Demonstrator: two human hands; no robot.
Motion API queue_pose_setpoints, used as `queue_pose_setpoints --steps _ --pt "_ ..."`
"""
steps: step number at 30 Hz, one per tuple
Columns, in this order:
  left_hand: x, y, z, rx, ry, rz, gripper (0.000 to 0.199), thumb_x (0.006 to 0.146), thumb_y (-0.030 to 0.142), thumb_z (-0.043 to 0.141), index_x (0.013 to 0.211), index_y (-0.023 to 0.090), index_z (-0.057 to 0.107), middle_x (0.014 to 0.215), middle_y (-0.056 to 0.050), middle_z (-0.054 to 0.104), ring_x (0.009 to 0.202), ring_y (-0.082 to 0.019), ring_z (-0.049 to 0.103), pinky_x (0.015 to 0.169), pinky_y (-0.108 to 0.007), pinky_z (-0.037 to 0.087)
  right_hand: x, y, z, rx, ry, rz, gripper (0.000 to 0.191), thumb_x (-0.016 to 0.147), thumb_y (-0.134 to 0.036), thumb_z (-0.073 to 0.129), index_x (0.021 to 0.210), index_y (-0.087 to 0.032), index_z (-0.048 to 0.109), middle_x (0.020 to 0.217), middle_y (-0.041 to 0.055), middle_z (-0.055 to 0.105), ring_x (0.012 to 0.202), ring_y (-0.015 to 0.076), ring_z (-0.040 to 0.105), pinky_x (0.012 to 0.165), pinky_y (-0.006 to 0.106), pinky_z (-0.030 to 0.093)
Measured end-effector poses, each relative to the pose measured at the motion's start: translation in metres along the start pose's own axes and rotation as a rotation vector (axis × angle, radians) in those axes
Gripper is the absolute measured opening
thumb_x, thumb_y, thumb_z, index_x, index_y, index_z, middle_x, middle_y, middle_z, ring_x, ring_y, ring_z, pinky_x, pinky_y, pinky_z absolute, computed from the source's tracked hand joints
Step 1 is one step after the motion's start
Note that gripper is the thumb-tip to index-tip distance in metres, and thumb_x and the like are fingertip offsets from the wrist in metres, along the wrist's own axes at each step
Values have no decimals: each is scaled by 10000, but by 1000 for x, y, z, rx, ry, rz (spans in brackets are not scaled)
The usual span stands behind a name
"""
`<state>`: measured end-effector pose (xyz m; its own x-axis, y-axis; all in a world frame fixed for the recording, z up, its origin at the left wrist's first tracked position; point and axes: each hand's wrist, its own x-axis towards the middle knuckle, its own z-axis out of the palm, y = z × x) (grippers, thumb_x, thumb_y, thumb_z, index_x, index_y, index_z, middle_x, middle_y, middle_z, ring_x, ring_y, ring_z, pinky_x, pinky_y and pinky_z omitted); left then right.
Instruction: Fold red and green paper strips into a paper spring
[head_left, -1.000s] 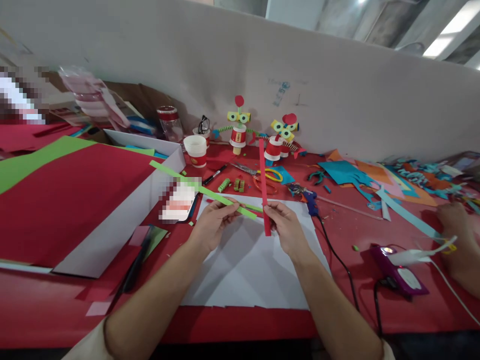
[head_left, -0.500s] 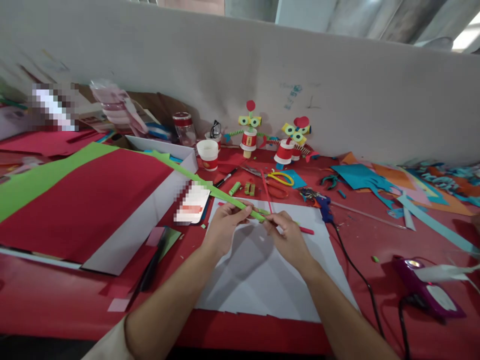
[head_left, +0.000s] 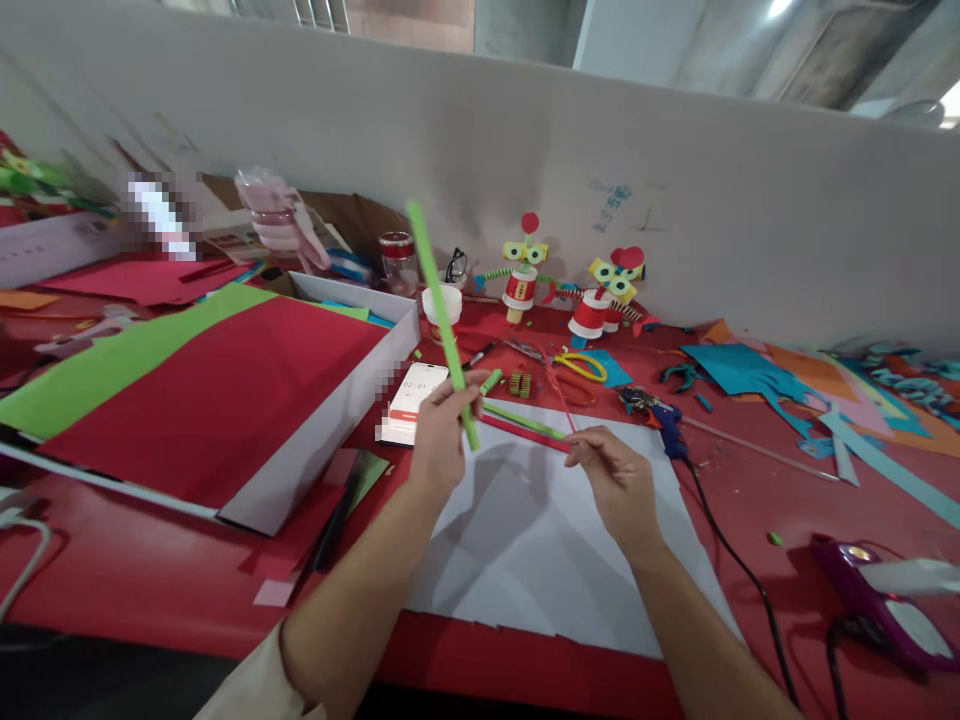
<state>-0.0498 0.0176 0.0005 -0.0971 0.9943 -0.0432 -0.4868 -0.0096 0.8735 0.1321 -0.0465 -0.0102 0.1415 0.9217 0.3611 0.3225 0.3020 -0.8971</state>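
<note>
My left hand pinches a long green paper strip near its lower end, and the strip stands nearly upright. My right hand has its fingers pressed together at the right end of a red strip; whether it grips that strip is hard to tell. Another thin green strip lies along the red one. Both hands are over the white paper. Beyond them sit a small green folded piece and a striped folded piece.
At left is a white box under red and green sheets, with a phone beside it. Scissors, two paper-cup figures and a cup stack stand behind. A glue gun with a cable is at right.
The green strip in my left hand has swung from slanting across to nearly upright. My right hand has come off it and moved right, away from my left hand. The view has shifted slightly.
</note>
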Motion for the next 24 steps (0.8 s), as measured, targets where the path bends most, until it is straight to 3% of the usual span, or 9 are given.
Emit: queue_pose_setpoints --steps 5,9,14,18,21,24 --pt "-18 -18 15 83 -318 -282 114 717 258 591 761 175 656 591 3 550 574 -109 507 550 -229 371 5 -10 18 541 216 165 165 788 -374 637 731 -235 571 617 -43 451 586 118 439 638 292 412" --pt "-25 -29 20 155 -350 -449 212 740 290 598 915 184 652 542 43 496 372 -48 304 402 -214 174 19 -18 31 805 294 294 203 761 -373 668 727 -240 519 596 -65 319 536 107 343 558 264 392" --pt "-27 -32 19 210 -392 -465 332 723 324 636 1007 155 663 557 35 516 357 -41 315 385 -215 170 6 -32 47 854 265 379 204 831 -406 581 731 -243 511 569 -72 237 489 112 237 481 255 329" --pt "-25 -27 16 181 -290 -388 256 727 350 631 865 140 681 598 11 569 365 -33 310 387 -219 180 -41 -45 38 534 71 337 213 878 -397 529 747 -234 564 538 -62 326 454 97 239 462 255 276" --pt "-22 -19 14 36 -186 -228 185 708 334 665 764 157 669 575 24 547 397 -34 319 399 -222 185 -74 -54 5 -34 -207 242 182 891 -342 509 819 -243 644 546 -20 478 494 134 427 499 282 345" --pt "-20 -12 13 -102 -128 -90 127 687 292 696 694 174 650 592 16 567 439 -43 360 417 -222 218 -83 -51 -33 -619 -210 56 213 865 -249 512 1003 -297 666 946 61 657 878 244 580 778 395 419"
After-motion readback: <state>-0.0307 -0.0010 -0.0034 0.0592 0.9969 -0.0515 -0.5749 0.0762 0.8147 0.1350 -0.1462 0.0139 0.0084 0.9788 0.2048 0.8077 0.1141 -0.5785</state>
